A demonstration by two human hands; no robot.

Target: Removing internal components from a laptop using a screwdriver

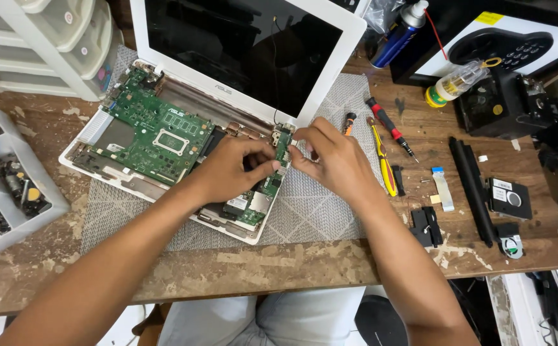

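Head view looks down on your two hands meeting over an opened white laptop (163,138) with its keyboard cover off. Your left hand (231,170) pinches the edge of a small green circuit board (282,150) at the laptop's right rear corner, near the hinge, thumb and fingers closed on it. Your right hand (333,160) comes in from the other side, fingertips pressed together at the same board; whether it actually grips the board or only touches it, you cannot tell. A larger green board (157,131), flat and studded with chips, fills the left half of the base. The dark glossy screen (247,48) stands tilted behind. Under the laptop lies a grey woven mat (317,211) on a scuffed wooden table (259,263). To your right, screwdrivers (384,138) with red and yellow handles lie just beside the mat, and a long black bar (474,189) sits farther out. At far left, a grey plastic tray (41,205) holds small dark parts in compartments.
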